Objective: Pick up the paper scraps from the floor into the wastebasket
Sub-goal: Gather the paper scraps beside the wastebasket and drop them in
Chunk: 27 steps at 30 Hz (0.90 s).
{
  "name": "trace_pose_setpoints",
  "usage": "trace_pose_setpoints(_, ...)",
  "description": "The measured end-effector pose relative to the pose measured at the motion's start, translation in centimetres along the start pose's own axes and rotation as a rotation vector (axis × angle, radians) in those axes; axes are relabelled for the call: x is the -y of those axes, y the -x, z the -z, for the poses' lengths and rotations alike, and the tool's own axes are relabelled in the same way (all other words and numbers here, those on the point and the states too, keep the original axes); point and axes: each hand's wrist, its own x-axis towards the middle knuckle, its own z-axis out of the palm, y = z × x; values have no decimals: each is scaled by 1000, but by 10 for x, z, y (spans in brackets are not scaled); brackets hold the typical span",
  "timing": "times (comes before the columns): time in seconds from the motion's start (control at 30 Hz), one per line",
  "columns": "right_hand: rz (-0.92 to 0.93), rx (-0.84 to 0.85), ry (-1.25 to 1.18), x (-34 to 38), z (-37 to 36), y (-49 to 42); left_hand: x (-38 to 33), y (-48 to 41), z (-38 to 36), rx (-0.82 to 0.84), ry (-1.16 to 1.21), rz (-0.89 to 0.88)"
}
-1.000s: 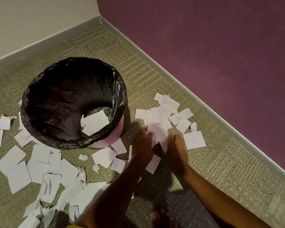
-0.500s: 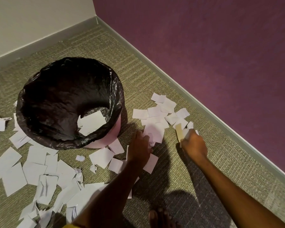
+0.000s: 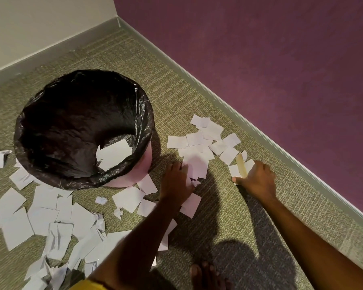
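While a bare foot [image 3: 205, 275] is showing at the near edge, the left hand [image 3: 177, 181] is pressing down on scraps, fingers curled over a crumpled scrap [image 3: 194, 182], and the right hand [image 3: 257, 177] is pinching a folded scrap [image 3: 238, 169] against the floor [image 3: 197, 93]. Gathering looks to be the step in hand, barely begun; next comes carrying both handfuls left to the wastebasket [image 3: 134, 175]. I'm counting one basket holding one or two pieces [image 3: 113, 153], roughly a dozen scraps in the right cluster [image 3: 205, 139], and too many to count in the left pile [image 3: 50, 222].
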Motion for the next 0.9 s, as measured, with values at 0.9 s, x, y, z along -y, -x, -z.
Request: trace_pose_setpoints(0.9, 232, -64, 196, 18, -11, 16, 3, -6, 10, 32, 41, 34)
